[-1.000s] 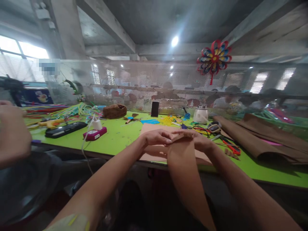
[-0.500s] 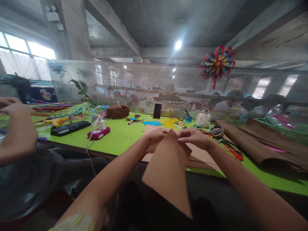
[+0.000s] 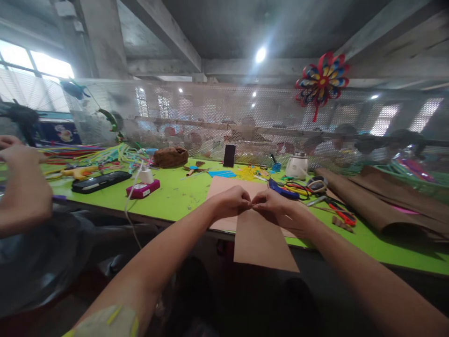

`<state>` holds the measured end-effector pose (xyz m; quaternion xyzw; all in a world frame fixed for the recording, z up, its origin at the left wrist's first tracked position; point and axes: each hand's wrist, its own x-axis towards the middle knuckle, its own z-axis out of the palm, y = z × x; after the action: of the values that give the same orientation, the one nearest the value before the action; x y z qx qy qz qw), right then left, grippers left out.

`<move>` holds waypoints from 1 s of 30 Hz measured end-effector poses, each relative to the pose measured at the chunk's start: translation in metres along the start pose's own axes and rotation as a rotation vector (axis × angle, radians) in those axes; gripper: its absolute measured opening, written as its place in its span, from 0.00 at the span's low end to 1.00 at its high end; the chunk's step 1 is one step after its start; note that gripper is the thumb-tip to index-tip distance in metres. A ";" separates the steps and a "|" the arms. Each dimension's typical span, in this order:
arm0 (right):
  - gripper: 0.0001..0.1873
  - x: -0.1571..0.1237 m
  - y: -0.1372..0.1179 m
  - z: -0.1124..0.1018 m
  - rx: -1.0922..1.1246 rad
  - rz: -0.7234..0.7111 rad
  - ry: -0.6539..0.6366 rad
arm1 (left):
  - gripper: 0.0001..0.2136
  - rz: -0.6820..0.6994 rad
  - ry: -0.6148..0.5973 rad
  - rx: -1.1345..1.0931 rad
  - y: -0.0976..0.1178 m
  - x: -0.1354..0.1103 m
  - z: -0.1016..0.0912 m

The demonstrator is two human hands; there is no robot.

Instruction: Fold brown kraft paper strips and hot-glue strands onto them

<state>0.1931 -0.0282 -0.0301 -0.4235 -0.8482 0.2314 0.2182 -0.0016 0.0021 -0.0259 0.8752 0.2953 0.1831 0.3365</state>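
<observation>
A brown paper sheet [image 3: 261, 241] hangs over the near edge of the green table [image 3: 175, 199]. My left hand [image 3: 229, 202] and my right hand [image 3: 271, 203] meet at its upper edge, both closed in a pinch on the paper with fingertips almost touching. A larger sheet of the same brown paper [image 3: 224, 187] lies flat on the table under my hands.
Scissors [image 3: 336, 213], cables, a white jar [image 3: 296, 166] and brown paper rolls [image 3: 379, 206] lie to the right. A black phone [image 3: 100, 181], a pink box [image 3: 142, 189] and coloured strips sit left. Another person's arm [image 3: 21, 196] is at far left. A mesh screen backs the table.
The paper piece, held up and angled half a second ago, now hangs straight down from the table edge. My hands have come closer together at its top.
</observation>
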 end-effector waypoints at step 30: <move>0.05 -0.033 -0.006 0.013 -0.364 0.092 0.287 | 0.10 0.449 0.026 0.892 0.002 -0.005 0.003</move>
<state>0.2002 -0.0613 -0.0425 -0.5223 -0.8163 0.0219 0.2458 -0.0031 -0.0038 -0.0271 0.9735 0.1533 0.1178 -0.1219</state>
